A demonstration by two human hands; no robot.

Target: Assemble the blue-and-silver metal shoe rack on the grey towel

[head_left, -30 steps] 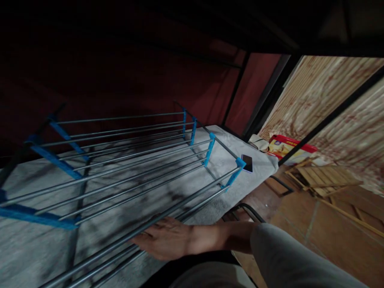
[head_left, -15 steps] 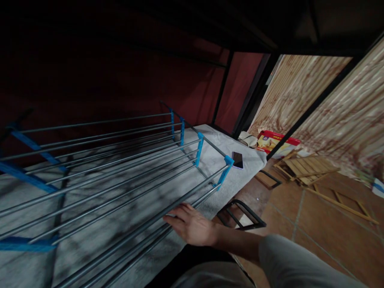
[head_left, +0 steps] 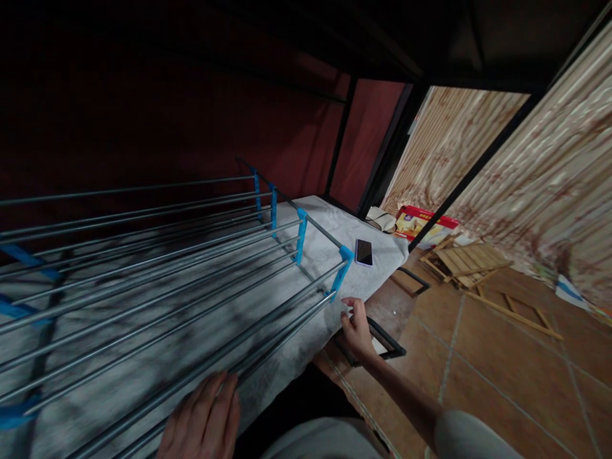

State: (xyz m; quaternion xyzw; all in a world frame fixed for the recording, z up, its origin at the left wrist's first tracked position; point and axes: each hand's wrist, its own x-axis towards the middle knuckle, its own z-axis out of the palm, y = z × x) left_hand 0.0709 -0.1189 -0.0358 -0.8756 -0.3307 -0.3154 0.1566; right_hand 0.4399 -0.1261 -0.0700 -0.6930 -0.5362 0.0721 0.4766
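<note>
A rack (head_left: 248, 272) of grey metal rods joined by blue plastic pieces lies across a light grey cloth (head_left: 329, 220). My left hand (head_left: 203, 421) is at the bottom of the head view, its fingers stretched out flat over the rack's near rods. My right hand (head_left: 356, 328) is just off the near right corner of the rack, beside the blue corner connector (head_left: 340, 271). Its thumb and bent fingers are apart, with nothing seen between them. A dark-screened phone (head_left: 364, 252) lies on the cloth beyond that corner.
Black metal posts (head_left: 342, 137) rise around the cloth-covered surface. A black frame piece (head_left: 389, 338) stands below its edge. On the tiled floor (head_left: 482, 344) are folded wooden pieces (head_left: 471, 261) and a red and yellow box (head_left: 425, 223), beside a patterned curtain (head_left: 468, 140).
My right hand has left the near rods and moved right to the rack's corner. My left hand has come into view on the near rods. The view has shifted slightly right.
</note>
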